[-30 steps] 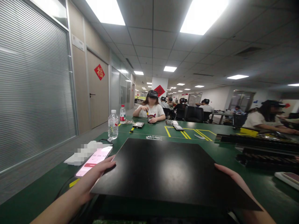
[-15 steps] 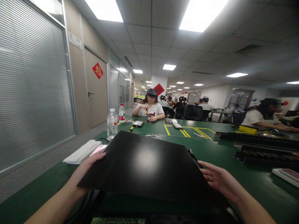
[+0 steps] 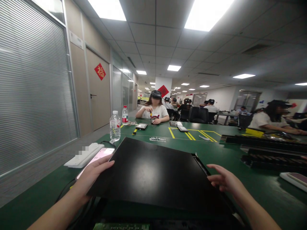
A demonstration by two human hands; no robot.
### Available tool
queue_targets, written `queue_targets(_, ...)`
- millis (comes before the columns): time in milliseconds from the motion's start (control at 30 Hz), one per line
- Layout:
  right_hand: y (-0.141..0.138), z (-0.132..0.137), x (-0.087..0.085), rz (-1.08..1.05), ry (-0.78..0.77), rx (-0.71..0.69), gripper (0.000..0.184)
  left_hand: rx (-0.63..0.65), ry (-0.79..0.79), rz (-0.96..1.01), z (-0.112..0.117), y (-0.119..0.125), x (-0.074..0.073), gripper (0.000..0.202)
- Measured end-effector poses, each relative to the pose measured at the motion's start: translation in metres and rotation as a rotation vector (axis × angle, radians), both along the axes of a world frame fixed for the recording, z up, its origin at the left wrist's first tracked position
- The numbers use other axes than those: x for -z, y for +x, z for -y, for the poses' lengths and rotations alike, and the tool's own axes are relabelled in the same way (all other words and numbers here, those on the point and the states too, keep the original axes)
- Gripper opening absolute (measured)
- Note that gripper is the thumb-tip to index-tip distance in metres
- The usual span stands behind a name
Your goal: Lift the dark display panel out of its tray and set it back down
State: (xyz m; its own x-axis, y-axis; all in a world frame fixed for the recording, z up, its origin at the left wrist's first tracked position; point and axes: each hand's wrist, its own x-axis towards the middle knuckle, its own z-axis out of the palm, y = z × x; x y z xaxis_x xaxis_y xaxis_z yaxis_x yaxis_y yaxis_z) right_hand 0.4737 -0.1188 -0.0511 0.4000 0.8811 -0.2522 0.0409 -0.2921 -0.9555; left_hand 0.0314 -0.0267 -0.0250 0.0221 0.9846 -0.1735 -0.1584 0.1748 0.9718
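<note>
A flat, glossy black panel (image 3: 148, 174) lies at a slant in front of me, over a dark case (image 3: 158, 223). Part of a green circuit board (image 3: 120, 226) shows below the panel's near edge. My left hand (image 3: 97, 169) grips the panel's left edge, thumb on top and the other fingers hidden. At the right edge, my right hand (image 3: 223, 180) has its fingers spread, their tips close to the dark rim; whether they touch it I cannot tell. A narrow metal-edged strip (image 3: 200, 164) shows along that side.
Left of the panel are a lit phone (image 3: 96, 159), a white object (image 3: 83, 155), a cable and a water bottle (image 3: 115, 126). Across the green table (image 3: 206, 150), a person (image 3: 153, 110) works near hard drives (image 3: 141, 126). Long black parts (image 3: 271, 156) lie to the right.
The panel has come down a little and shifted slightly right, with my left hand on its edge. My right hand's fingers have spread and loosened from the right side. More of the phone shows.
</note>
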Motion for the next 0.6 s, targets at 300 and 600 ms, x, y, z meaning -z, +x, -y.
queue_targets(300, 0.003, -0.006, 0.004, 0.106, 0.041, 0.082, 0.043, 0.066, 0.025, 0.059, -0.003, -0.001, 0.009, 0.035)
queue_targets(600, 0.01, -0.004, 0.001, 0.188, 0.029, 0.188, 0.042, 0.133, 0.081, 0.063, 0.007, 0.009, 0.009, 0.044)
